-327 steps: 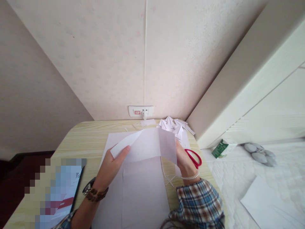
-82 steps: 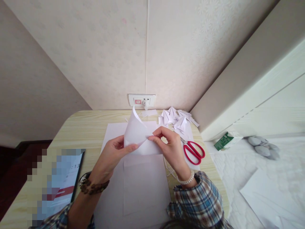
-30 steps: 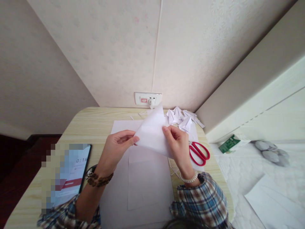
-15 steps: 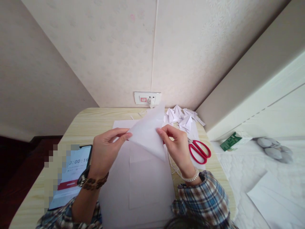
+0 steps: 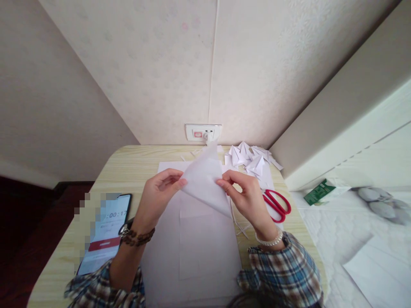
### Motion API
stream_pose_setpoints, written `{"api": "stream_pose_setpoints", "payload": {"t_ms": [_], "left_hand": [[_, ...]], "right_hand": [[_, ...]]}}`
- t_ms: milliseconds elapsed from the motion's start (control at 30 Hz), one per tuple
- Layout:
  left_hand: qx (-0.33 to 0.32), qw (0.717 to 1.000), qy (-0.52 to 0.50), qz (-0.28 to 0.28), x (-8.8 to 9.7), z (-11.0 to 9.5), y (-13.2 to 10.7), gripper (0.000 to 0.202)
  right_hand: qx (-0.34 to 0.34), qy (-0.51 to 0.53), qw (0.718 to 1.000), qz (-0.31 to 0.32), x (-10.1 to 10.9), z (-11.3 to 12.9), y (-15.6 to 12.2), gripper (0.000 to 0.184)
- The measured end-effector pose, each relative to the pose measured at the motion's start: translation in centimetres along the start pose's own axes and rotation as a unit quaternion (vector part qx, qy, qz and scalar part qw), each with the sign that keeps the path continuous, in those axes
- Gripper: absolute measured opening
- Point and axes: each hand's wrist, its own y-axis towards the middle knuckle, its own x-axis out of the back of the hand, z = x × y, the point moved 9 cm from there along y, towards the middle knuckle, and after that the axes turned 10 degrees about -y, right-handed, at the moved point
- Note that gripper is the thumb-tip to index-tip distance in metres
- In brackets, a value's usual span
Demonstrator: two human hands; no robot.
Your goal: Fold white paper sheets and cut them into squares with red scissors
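Note:
A thin white sheet of paper (image 5: 202, 182), folded to a rough triangle, is held up over the table between both hands. My left hand (image 5: 160, 192) pinches its left corner between thumb and fingertips. On the other side, my right hand (image 5: 242, 192) grips the paper near its right edge with thumb and forefinger. Below lies a larger white sheet (image 5: 160, 248), with a smaller paper rectangle (image 5: 195, 248) on it. Red-handled scissors (image 5: 278, 205) rest just right of my right hand, their blades mostly hidden. Several folded white paper pieces (image 5: 247, 158) are heaped beyond that hand.
A phone (image 5: 107, 233) showing a running timer lies at the table's left. Behind the table a wall socket (image 5: 203, 132) holds a plug. On the white quilted surface at right are a green-and-white carton (image 5: 321, 191), a grey lobed object (image 5: 383, 203) and a paper sheet (image 5: 379, 269).
Both hands keep their pinch on the paper, whose top tip now leans and sits slightly lower. The whole view has shifted a little, and the phone's timer has advanced.

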Motion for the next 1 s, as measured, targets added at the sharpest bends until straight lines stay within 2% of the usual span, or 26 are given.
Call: {"api": "stream_pose_setpoints", "payload": {"t_ms": [100, 233, 333, 500, 667, 733, 867, 1000], "left_hand": [[0.01, 1.0, -0.025, 0.012, -0.2, 0.6, 0.0, 0.012], [0.038, 0.998, -0.05, -0.002, 0.5, 1.4, 0.1, 0.021], [0.091, 0.993, -0.053, 0.047, -0.3, 2.1, 0.0, 0.025], [0.118, 0.985, -0.048, 0.117, -1.9, 2.2, -0.5, 0.026], [0.173, 0.976, -0.061, 0.119, -1.8, 3.2, -0.9, 0.023], [0.17, 0.976, -0.052, 0.124, -1.9, 3.1, -0.8, 0.022], [0.125, 0.982, -0.05, 0.13, -2.3, 2.4, -0.5, 0.03], [0.111, 0.988, -0.052, 0.097, -1.7, 2.6, -0.1, 0.032]], "right_hand": [[0.03, -0.019, 0.999, 0.017, -0.2, 0.8, -0.1, 0.029], [0.041, -0.03, 0.998, 0.031, -0.5, 1.2, -0.1, 0.029], [0.037, -0.027, 0.998, 0.052, -0.7, 0.8, -0.1, 0.03], [0.054, -0.019, 0.991, 0.117, -1.7, 0.5, -0.3, 0.032], [0.054, 0.006, 0.984, 0.172, -2.7, 0.4, -0.5, 0.032], [0.049, 0.008, 0.982, 0.183, -2.8, 0.2, -0.6, 0.032], [0.038, 0.021, 0.977, 0.209, -3.2, -0.1, -0.8, 0.031], [0.04, 0.039, 0.968, 0.246, -4.2, 0.2, -1.2, 0.03]]}}
